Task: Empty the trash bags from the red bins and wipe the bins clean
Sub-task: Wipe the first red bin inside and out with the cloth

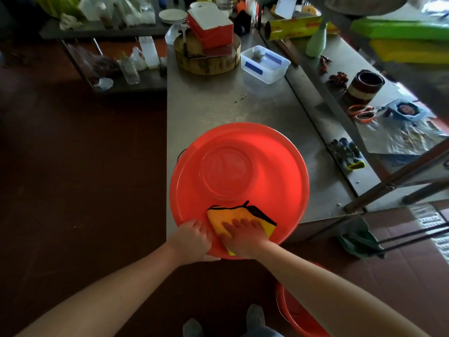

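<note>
Bin (239, 166) on tabletop (218, 105), near end, rim past the near edge. Cloth (240, 220) inside the bin on the wall at 6 o'clock, right hand (243, 235) flat on it. Left hand (192, 239) grips the rim at 7 o'clock, just beside the cloth.

From the bin:
- chopping block (206, 59) at 12 o'clock, far end, with box (211, 27) on top
- tub (264, 64) at 1 o'clock, just right of the block
- scissors (360, 113) at 2 and gloves (347, 154) at 3, both on adjoining tabletop (340, 76)
- shelf rack (109, 32) at 10 o'clock

Second bin (296, 312) on floor at 5 o'clock, under the right forearm.
</note>
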Demonstrator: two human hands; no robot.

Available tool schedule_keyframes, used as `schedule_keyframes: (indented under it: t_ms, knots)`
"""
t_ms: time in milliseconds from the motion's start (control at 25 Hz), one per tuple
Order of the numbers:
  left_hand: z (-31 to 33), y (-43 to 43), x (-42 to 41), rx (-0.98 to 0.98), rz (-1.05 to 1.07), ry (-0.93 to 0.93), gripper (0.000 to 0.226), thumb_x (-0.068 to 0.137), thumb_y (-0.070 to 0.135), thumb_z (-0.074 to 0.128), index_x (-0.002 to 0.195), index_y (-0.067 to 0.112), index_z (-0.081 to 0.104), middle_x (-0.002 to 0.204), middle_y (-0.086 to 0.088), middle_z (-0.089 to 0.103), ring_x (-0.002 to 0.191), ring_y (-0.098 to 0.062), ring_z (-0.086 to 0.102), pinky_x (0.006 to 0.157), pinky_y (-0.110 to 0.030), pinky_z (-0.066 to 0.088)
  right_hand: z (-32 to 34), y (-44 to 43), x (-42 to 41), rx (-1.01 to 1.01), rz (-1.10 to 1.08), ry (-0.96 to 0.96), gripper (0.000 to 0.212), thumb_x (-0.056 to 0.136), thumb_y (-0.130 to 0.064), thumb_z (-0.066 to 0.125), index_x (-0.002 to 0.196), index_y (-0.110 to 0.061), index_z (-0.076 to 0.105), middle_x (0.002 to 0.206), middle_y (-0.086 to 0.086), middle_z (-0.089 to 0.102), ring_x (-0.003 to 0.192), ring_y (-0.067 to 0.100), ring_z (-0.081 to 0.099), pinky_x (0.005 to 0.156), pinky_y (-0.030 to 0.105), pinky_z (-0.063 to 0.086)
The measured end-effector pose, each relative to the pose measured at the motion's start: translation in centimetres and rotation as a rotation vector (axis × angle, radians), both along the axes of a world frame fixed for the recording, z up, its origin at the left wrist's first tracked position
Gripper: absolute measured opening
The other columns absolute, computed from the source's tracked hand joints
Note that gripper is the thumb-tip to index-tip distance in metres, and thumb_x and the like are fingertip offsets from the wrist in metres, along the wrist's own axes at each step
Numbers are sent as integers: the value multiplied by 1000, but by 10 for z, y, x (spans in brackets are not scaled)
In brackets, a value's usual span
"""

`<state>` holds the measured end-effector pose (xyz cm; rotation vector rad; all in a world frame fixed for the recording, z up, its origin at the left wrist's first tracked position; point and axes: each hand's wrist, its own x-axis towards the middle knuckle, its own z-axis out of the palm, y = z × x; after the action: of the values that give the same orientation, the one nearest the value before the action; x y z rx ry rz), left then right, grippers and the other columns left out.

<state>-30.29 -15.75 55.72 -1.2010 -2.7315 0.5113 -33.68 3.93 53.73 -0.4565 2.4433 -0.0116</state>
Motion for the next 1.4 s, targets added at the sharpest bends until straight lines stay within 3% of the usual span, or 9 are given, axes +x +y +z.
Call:
schedule_keyframes:
  t_ms: [280,440,560,680,880,1080,1160,1320,1400]
  knots:
    - [-1,19,0,66,79,-25,74,83,83,45,54,16,60,52,-2,61,48,-19,59,57,-27,49,30,55,-36,378,102,150,65,98,-61,19,155,-32,33,166,11,19,154,33,7,121,52,-5]
    - [8,29,-7,80,142,-31,70,76,84,53,49,20,59,46,2,57,42,-17,55,53,-26,43,39,18,-5,213,135,6,59,96,-59,17,148,-35,33,150,11,39,139,37,33,109,56,21]
    - [15,27,-10,130,195,-47,70,73,83,58,47,18,58,44,2,56,39,-18,55,51,-25,40,53,12,-12,131,189,97,53,99,-62,18,142,-42,40,137,11,51,127,36,44,102,54,30]
    - [23,29,-12,180,225,-49,69,71,82,62,45,18,60,41,3,55,35,-18,55,49,-22,40,57,10,-34,115,171,115,73,88,-76,10,139,-42,50,139,7,50,131,33,39,108,57,21]
    - [11,25,0,51,76,-83,67,83,78,50,51,19,62,50,4,61,45,-16,60,52,-21,47,0,-3,-43,178,115,-50,72,90,-75,12,155,-43,21,165,2,21,151,34,15,116,67,1]
    - [-14,27,15,-5,-96,-124,51,101,36,31,73,15,68,71,-5,71,66,-23,69,71,-34,57,-54,-4,-64,108,86,127,62,100,-65,25,154,-36,32,160,8,29,147,35,22,118,64,7]
    - [-12,27,14,19,-97,-54,58,96,36,22,64,16,66,62,-3,67,57,-21,66,64,-29,55,-64,-8,-78,106,53,105,61,100,-64,25,154,-35,32,160,9,27,148,36,20,119,64,6]
    - [-10,24,10,-2,-39,-37,41,88,46,57,56,20,63,55,1,63,51,-18,61,57,-23,49,-52,-9,-76,156,102,52,63,100,-65,20,155,-35,28,162,7,26,148,36,21,119,61,8]
    - [-12,24,13,12,-11,6,54,92,56,48,55,20,65,55,1,62,51,-19,60,56,-23,49,-34,0,-57,176,135,47,65,98,-67,18,155,-38,26,162,4,27,148,34,22,119,59,8]
